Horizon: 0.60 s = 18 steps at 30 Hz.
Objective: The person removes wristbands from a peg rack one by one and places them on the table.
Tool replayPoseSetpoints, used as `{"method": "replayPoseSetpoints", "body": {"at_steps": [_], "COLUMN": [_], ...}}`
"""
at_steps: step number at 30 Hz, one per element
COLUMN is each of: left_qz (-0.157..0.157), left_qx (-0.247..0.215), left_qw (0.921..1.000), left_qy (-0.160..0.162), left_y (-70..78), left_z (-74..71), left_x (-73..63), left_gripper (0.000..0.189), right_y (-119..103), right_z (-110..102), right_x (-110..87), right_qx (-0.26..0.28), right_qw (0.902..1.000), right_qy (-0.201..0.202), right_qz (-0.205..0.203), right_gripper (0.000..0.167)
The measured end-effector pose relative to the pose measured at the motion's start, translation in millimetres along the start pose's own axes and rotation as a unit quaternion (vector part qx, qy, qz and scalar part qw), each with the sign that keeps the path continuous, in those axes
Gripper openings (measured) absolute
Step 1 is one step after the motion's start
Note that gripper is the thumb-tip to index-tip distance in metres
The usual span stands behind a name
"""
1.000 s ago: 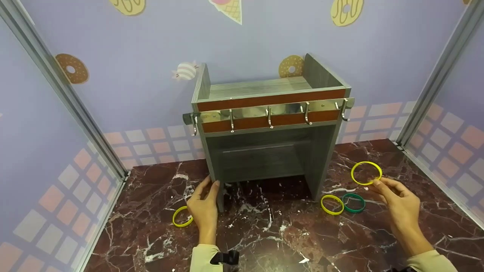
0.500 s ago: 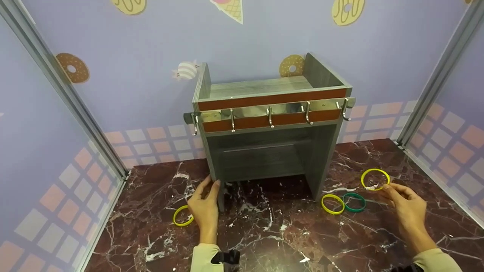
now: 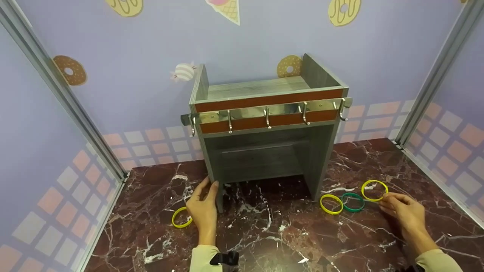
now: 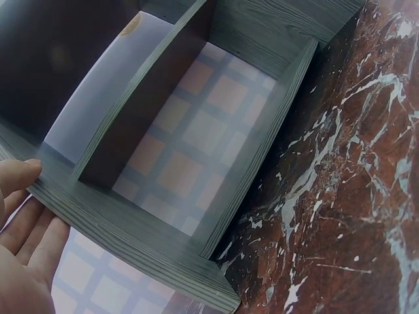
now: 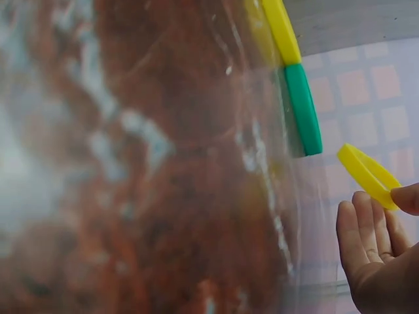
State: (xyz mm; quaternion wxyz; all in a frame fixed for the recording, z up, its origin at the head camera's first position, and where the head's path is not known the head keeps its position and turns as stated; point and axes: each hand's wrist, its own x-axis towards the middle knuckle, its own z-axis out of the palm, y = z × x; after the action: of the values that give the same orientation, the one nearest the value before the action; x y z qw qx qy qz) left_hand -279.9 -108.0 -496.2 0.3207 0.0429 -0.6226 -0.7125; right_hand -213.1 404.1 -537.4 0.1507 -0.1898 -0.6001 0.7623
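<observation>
In the head view my right hand (image 3: 406, 213) pinches a yellow ring (image 3: 387, 187) at its near edge, low over the table to the right. The right wrist view has that ring (image 5: 368, 175) tilted between thumb and fingers, apart from the green ring (image 5: 303, 108). A second yellow ring (image 3: 331, 204) and the green ring (image 3: 353, 202) lie side by side by the shelf's right leg. My left hand (image 3: 203, 211) holds the left side panel of the grey wooden shelf (image 3: 261, 164), thumb on one face and fingers on the other, as the left wrist view shows.
Across the shelf's front runs a metal hook rail (image 3: 247, 112) with several hooks, none bearing a ring. Another yellow ring (image 3: 175, 219) lies left of my left hand. Patterned walls (image 3: 151, 94) enclose the marble-look table (image 3: 283, 241) at the back and sides.
My right hand has lowered the yellow ring towards the table and shifted slightly right, closer to the green ring's height. The left hand keeps its hold on the shelf.
</observation>
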Motion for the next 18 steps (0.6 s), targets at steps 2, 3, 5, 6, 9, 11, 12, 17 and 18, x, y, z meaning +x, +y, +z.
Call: {"method": "replayPoseSetpoints", "body": {"at_steps": [2,3,5,6,9,11,12,17,18], "left_qz": [0.005,0.006,0.007,0.006,0.004,0.001,0.000,-0.005,-0.005], "left_qx": [0.001,0.002,0.005,0.005,0.012,0.010,0.009,0.003,0.002], "left_qw": [1.0000,1.0000,1.0000,0.9999,0.9999,0.9999,0.9999,1.0000,1.0000], "left_qy": [0.000,0.001,0.006,0.007,0.010,0.009,0.008,0.005,0.005], "left_y": [0.2,0.4,0.6,0.7,0.3,0.0,0.0,0.9,1.2], "left_z": [0.4,0.8,1.3,1.5,1.2,0.4,0.1,0.6,1.1], "left_x": [-0.6,-0.9,-1.0,-1.1,-1.1,-0.7,-0.5,-0.1,-0.3], "left_gripper": [0.028,0.028,0.028,0.029,0.029,0.028,0.028,0.028,0.028], "right_y": [1,1,3,3,4,5,4,4,4], "right_z": [-3,-5,-6,-6,-7,-8,-9,-13,-14], "right_x": [0.7,1.4,2.5,2.9,4.3,5.2,5.6,8.1,8.8], "right_qx": [-0.012,-0.013,-0.018,-0.024,-0.040,-0.052,-0.059,-0.087,-0.095], "right_qw": [0.9998,0.9996,0.9990,0.9986,0.9971,0.9959,0.9953,0.9929,0.9922], "right_qy": [-0.007,-0.010,-0.013,-0.016,-0.023,-0.032,-0.036,-0.047,-0.047], "right_qz": [0.015,0.023,0.039,0.044,0.060,0.066,0.067,0.066,0.065], "right_gripper": [0.018,0.019,0.019,0.020,0.019,0.021,0.020,0.017,0.015]}}
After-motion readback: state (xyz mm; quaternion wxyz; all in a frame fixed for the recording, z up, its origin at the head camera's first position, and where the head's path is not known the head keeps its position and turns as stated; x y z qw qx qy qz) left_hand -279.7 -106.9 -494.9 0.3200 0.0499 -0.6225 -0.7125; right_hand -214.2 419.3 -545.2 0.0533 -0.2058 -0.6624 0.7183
